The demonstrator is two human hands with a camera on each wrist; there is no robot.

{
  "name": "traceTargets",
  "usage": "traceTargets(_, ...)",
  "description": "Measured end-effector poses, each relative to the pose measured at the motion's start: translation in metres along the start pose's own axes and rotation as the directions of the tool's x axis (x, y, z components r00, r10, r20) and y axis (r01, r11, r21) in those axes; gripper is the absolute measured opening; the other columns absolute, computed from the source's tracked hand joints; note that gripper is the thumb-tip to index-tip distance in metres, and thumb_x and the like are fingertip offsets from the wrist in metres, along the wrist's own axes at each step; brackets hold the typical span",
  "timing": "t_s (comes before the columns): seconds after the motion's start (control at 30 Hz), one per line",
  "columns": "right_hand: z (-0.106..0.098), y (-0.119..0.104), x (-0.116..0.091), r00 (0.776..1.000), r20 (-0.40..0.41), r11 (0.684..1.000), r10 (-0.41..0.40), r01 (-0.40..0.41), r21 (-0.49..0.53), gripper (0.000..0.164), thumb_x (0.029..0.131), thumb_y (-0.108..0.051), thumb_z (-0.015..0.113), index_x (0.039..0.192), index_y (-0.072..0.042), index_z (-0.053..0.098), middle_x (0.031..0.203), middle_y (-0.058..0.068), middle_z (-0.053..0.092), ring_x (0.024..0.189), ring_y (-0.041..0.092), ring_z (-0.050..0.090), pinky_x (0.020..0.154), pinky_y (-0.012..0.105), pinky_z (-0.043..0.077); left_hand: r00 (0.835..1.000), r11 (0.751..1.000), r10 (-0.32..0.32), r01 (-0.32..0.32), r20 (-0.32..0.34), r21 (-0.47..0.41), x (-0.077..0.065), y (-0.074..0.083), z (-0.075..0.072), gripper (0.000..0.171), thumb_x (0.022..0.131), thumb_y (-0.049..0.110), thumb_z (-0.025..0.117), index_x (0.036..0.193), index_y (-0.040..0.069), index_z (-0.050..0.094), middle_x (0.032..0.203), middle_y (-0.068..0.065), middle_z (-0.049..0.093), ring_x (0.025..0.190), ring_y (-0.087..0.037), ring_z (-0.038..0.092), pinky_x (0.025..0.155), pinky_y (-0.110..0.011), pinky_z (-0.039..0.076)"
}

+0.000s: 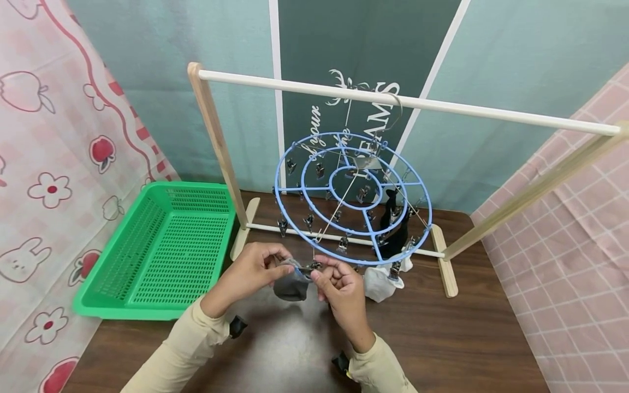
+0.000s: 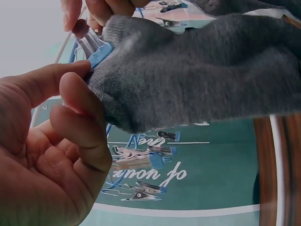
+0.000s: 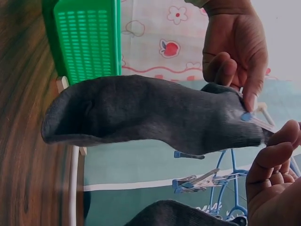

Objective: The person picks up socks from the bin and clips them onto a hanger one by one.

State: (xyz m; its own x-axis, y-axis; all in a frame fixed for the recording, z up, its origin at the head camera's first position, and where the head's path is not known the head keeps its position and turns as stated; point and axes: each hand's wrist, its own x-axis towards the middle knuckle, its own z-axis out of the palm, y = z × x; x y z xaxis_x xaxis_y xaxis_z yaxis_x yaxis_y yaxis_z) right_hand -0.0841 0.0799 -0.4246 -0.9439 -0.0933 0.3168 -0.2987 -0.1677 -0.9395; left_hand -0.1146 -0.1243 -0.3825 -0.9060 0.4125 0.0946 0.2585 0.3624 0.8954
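Note:
A grey sock [image 1: 291, 289] hangs from its cuff below the near edge of a round blue clip hanger [image 1: 290, 212]. My left hand [image 1: 251, 273] pinches the sock's cuff between thumb and index finger, beside a metal clip with blue tips [image 2: 100, 55]. At that clip's other end, my right hand [image 1: 344, 289] pinches it with thumb and fingers. In the right wrist view, the sock [image 3: 141, 110] stretches sideways, its cuff at the clip's blue tip. To the right hang a white sock [image 1: 380, 284] and a black sock [image 1: 397, 232].
The hanger hooks over the white rail [image 1: 314, 89] of a wooden stand [image 1: 216, 142]. Several free clips dangle from its rings. A green basket [image 1: 123, 312] stands left on the brown table [image 1: 462, 338]. Curtains enclose the back and sides.

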Motion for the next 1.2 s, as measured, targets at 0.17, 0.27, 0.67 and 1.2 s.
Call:
traceTargets(0.17, -0.003, -0.005, -0.003, 1.0, 0.014, 1.0, -0.011, 0.011, 0.008, 0.029, 0.09, 0.006, 0.061, 0.118, 0.013, 0.056, 0.064, -0.003, 0.051, 0.048, 0.009, 0.047, 0.045, 0.021, 0.04, 1.0, 1.0, -0.006, 0.006, -0.019, 0.023, -0.001, -0.001, 0.001, 0.007, 0.085, 0.008, 0.074, 0.089, 0.007, 0.068, 0.056, 0.001, 0.053, 0.045, -0.009, 0.047, 0.039, -0.022, 0.036)
traceTargets(0.27, -0.005, -0.007, -0.007, 1.0, 0.007, 1.0, -0.019, 0.019, 0.007, 0.026, 0.091, 0.006, 0.06, 0.115, 0.014, 0.056, 0.065, -0.002, 0.053, 0.047, 0.01, 0.047, 0.044, 0.023, 0.042, 1.0, 0.999, -0.011, 0.013, -0.027, 0.041, -0.002, -0.003, 0.001, 0.006, 0.085, 0.007, 0.073, 0.088, 0.007, 0.068, 0.055, 0.001, 0.052, 0.044, -0.008, 0.047, 0.038, -0.023, 0.035)
traceTargets(0.67, -0.018, -0.013, -0.02, 0.999, -0.014, 0.998, -0.032, 0.031, -0.06, 0.008, 0.091, 0.008, 0.057, 0.096, 0.01, 0.063, 0.062, 0.005, 0.055, 0.048, 0.01, 0.05, 0.041, 0.027, 0.044, 0.992, 0.986, 0.012, 0.009, -0.125, 0.167, -0.007, -0.015, 0.003, 0.009, 0.083, 0.006, 0.075, 0.087, 0.01, 0.068, 0.055, 0.004, 0.052, 0.042, -0.006, 0.045, 0.037, -0.022, 0.033)
traceTargets(1.2, -0.047, -0.002, -0.032, 0.999, -0.042, 0.989, -0.027, 0.021, -0.15, 0.009, 0.092, 0.009, 0.056, 0.095, 0.008, 0.064, 0.058, 0.009, 0.053, 0.049, 0.012, 0.05, 0.042, 0.027, 0.045, 0.942, 0.887, 0.174, -0.023, -0.287, 0.461, -0.016, -0.022, 0.008, 0.012, 0.078, 0.008, 0.078, 0.083, 0.012, 0.068, 0.073, 0.007, 0.059, 0.053, 0.0, 0.045, 0.047, -0.021, 0.039)
